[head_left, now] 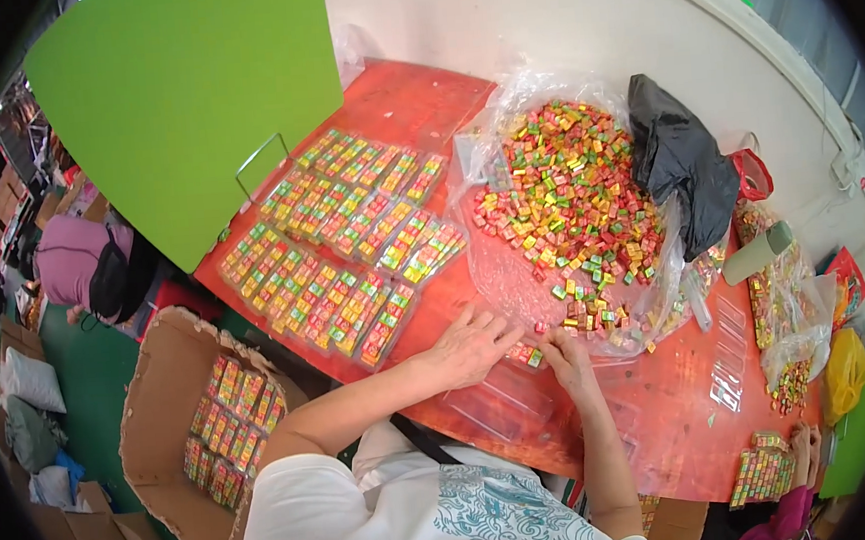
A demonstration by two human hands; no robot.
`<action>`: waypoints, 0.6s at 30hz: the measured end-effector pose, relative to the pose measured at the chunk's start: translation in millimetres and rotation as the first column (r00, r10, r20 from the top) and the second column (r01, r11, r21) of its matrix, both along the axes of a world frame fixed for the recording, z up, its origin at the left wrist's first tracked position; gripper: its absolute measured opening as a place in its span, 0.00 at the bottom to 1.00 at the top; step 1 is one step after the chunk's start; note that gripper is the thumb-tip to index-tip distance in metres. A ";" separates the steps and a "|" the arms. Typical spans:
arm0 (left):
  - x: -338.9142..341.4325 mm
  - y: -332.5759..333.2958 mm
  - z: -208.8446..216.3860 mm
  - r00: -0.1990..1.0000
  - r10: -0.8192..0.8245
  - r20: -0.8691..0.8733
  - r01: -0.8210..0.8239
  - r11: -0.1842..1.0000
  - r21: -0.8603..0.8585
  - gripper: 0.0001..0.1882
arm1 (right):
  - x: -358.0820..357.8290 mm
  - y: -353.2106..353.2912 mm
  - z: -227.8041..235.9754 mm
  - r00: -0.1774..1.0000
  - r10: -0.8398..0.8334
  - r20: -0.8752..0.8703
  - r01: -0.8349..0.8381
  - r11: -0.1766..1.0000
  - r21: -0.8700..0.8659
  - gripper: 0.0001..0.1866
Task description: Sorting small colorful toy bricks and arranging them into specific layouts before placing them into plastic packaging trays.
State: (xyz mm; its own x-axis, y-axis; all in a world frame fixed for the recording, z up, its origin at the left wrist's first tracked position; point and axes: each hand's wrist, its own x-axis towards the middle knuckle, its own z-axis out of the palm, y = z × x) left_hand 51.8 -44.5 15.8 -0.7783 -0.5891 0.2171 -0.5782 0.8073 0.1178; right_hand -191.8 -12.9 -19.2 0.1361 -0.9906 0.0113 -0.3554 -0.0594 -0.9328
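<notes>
My left hand (473, 347) rests at the near edge of the red table, its fingers stretched to the right. Just beside it my right hand (567, 363) is closed, fingertips drawn together; anything between them is too small to make out. Between the two hands a short row of small wrapped candies (527, 355) lies in what looks like a clear plastic tray, partly hidden by the fingers. Beyond the hands, a large heap of loose red, yellow and green wrapped candies (577, 190) sits on a clear plastic sheet (502, 265). Filled candy trays (329, 297) stand in rows to the left.
Empty clear trays (492, 406) lie before me. A cardboard box (153, 430) with filled packs stands at lower left. A black bag (681, 162), a green cylinder (757, 252) and another person's hands (804, 450) are at right. A green panel (190, 96) rises at far left.
</notes>
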 end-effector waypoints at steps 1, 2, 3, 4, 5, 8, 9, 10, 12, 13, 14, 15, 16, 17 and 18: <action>3.3 3.2 0.5 0.999 0.027 -0.045 -0.026 0.999 0.019 0.34 | 0.6 -0.8 -1.4 1.000 0.015 0.016 -0.015 1.000 -0.001 0.06; 6.6 5.2 1.4 0.998 0.046 -0.046 -0.044 0.998 0.043 0.34 | 1.2 -1.1 -0.7 0.999 0.032 0.015 -0.033 0.999 0.023 0.06; 11.3 8.7 2.3 0.994 0.082 -0.077 -0.078 0.996 0.048 0.32 | 2.3 0.6 2.0 1.000 0.013 0.019 -0.013 1.000 -0.009 0.07; 15.9 13.0 4.5 0.988 0.115 -0.108 -0.109 0.993 0.053 0.31 | 3.6 3.0 5.5 1.000 -0.010 0.024 0.011 0.999 -0.041 0.08; 19.9 21.6 8.2 0.980 0.165 -0.112 -0.155 0.983 0.096 0.30 | 4.3 8.1 12.4 0.998 -0.022 0.057 0.022 1.000 0.008 0.12; 33.3 46.7 15.8 0.942 0.279 -0.187 -0.264 0.959 0.102 0.31 | 0.0 11.3 6.7 1.000 -0.010 -0.019 0.008 0.998 -0.062 0.14; 38.0 55.6 18.6 0.940 0.288 -0.184 -0.271 0.956 0.114 0.31 | -1.1 11.5 8.5 1.000 0.007 -0.024 -0.008 1.000 -0.022 0.15; 43.3 64.4 21.5 0.912 0.363 -0.191 -0.344 0.930 0.126 0.32 | 0.6 11.9 11.7 1.000 0.013 -0.023 -0.013 1.000 -0.012 0.15; 50.3 77.3 19.6 0.877 0.439 -0.194 -0.418 0.898 0.139 0.33 | 6.2 12.0 17.6 1.000 0.006 -0.008 -0.007 1.000 -0.015 0.15; 53.0 82.2 17.2 0.844 0.501 -0.191 -0.475 0.864 0.163 0.33 | 5.5 12.3 14.1 1.000 0.011 -0.005 -0.011 1.000 -0.013 0.15; 54.8 85.0 15.0 0.808 0.559 -0.187 -0.530 0.828 0.185 0.34 | 2.8 12.8 8.6 1.000 0.015 -0.026 -0.016 0.999 -0.034 0.14; 55.9 87.9 12.3 0.804 0.566 -0.182 -0.538 0.823 0.183 0.34 | 2.9 13.6 6.2 0.999 0.024 -0.046 -0.026 0.998 -0.053 0.13; 56.2 89.2 8.7 0.786 0.589 -0.186 -0.565 0.808 0.167 0.34 | 3.8 13.7 5.8 0.999 0.032 -0.040 -0.034 0.998 -0.053 0.13; 56.9 89.0 5.5 0.768 0.611 -0.191 -0.593 0.791 0.150 0.35 | 5.1 13.5 7.7 0.998 0.023 -0.061 -0.027 0.997 -0.067 0.12; 56.9 88.8 2.6 0.764 0.618 -0.187 -0.601 0.786 0.145 0.35 | 5.6 14.4 9.9 0.997 0.016 -0.082 -0.022 0.996 -0.082 0.11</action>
State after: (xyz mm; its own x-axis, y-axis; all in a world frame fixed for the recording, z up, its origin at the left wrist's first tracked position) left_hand 108.8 44.3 18.4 -0.1891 -0.9438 0.2711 -0.8986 0.2776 0.3398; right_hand -186.2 1.5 -9.3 0.1586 -0.9840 0.0814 -0.4276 -0.1427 -0.8927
